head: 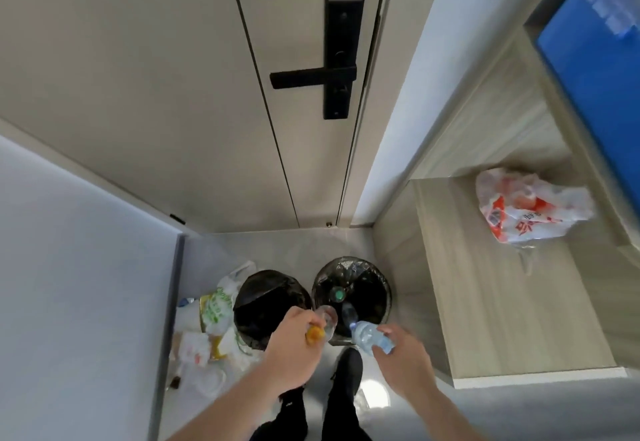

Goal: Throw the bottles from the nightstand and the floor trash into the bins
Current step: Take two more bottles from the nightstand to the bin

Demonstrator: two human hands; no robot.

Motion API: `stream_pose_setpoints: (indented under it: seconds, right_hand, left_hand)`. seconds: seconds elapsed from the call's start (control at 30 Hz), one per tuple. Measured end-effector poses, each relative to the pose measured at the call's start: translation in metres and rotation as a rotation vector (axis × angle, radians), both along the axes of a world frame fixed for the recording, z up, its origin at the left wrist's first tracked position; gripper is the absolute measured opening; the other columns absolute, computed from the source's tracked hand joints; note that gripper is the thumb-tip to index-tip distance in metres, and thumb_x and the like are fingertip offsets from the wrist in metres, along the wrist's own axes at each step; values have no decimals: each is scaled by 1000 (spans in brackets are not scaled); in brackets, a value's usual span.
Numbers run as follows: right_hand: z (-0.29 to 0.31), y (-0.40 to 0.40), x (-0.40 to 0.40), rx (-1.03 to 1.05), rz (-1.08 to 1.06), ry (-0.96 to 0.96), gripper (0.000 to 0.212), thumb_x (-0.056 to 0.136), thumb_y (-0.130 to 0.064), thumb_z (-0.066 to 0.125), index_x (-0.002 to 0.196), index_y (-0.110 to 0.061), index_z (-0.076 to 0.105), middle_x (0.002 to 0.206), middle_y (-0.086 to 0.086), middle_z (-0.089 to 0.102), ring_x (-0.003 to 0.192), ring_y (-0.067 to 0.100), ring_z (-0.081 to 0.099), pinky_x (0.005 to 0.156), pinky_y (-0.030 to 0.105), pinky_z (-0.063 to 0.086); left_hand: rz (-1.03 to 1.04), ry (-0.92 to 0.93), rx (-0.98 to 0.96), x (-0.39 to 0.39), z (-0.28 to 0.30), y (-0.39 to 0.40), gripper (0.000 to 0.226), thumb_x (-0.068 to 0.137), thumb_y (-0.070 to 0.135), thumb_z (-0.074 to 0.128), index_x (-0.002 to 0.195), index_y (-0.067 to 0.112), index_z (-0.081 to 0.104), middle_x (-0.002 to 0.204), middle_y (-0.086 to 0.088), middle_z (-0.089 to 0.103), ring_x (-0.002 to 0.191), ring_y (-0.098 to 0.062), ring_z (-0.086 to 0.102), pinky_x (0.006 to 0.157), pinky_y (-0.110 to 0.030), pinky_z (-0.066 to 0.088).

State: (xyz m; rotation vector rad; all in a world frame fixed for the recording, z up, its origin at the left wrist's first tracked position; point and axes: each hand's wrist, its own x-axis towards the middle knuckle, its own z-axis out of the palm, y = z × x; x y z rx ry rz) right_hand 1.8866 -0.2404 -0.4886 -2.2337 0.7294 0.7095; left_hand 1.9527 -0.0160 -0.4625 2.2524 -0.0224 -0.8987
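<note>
Two round bins with black liners stand on the floor by the door: the left bin [258, 296] and the right bin [372, 284], which holds a green-capped bottle [337, 293]. My left hand [294, 347] grips a clear bottle with an orange label [323, 324] above the gap between the bins. My right hand [403, 359] holds a clear water bottle with a blue label [370, 335], its neck pointing into the right bin. Floor trash [207, 333], bags and wrappers, lies left of the bins.
A wooden nightstand [502, 302] stands to the right with a red-and-white plastic bag [530, 210] on it. The closed door with a black handle [315, 75] is straight ahead. A grey wall panel [86, 284] borders the left. My shoes [346, 374] are just behind the bins.
</note>
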Motion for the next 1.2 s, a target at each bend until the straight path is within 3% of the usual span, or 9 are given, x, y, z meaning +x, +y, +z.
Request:
stream_pose_setpoints:
  seconds: [0.17,0.3,0.47,0.6,0.73,0.97,1.1,1.2]
  right_hand:
    - [-79,-5,30,-57,19,7,28,96,-25,54,118,-25,70,112,-1,63,78,13,54,68,25,40]
    - [-150,-8,46,-83,7,-6,29,95,-24,58,122,-27,68,117,-2,58,75,10,53,62,22,39]
    - [-237,-14,61,-87,1,-23,34,93,-22,63,127,-23,68,128,1,56,90,17,51,84,32,45]
    - [-298,-17,71,-100,-31,3,33,92,-20,66,125,-20,69,126,8,57,93,24,55,82,28,40]
    - [-341,-17,77,-85,-48,51,39,92,-18,70,130,-18,67,130,11,54,109,33,61,82,26,38]
    - [-371,-22,80,-19,-10,134,48,87,-16,74,134,-20,65,130,10,62,110,31,63,81,25,42]
    - [-353,-15,82,15,-3,166,46,88,-18,70,132,-26,65,124,8,66,100,25,66,82,26,48]
    - [-321,-6,73,48,20,175,46,84,-22,70,129,-26,66,116,7,69,100,25,69,89,35,57]
  left_hand:
    - [-8,5,-47,14,-82,-13,13,96,31,60,108,37,63,111,18,47,92,0,58,87,-20,47]
    - [-40,21,-85,22,-162,-28,17,96,27,61,111,36,62,112,20,45,90,-4,61,88,-25,52]
    - [-51,17,-27,19,-257,-45,19,95,25,63,114,31,63,119,13,47,95,-11,60,89,-32,53]
    - [-77,61,34,14,-320,-54,22,94,25,63,116,29,62,124,8,47,97,-18,63,92,-36,53]
    - [-88,81,76,8,-366,-59,27,94,22,62,121,26,62,127,4,46,102,-23,63,96,-39,52]
    - [-168,207,89,3,-382,-52,48,94,16,59,141,23,53,144,7,40,113,-25,62,106,-37,48]
    - [-220,214,60,5,-358,-39,53,93,13,56,145,24,48,148,12,37,119,-20,59,109,-35,46]
    - [-185,204,68,2,-322,-20,52,93,15,57,143,25,49,150,13,37,126,-14,54,109,-25,41]
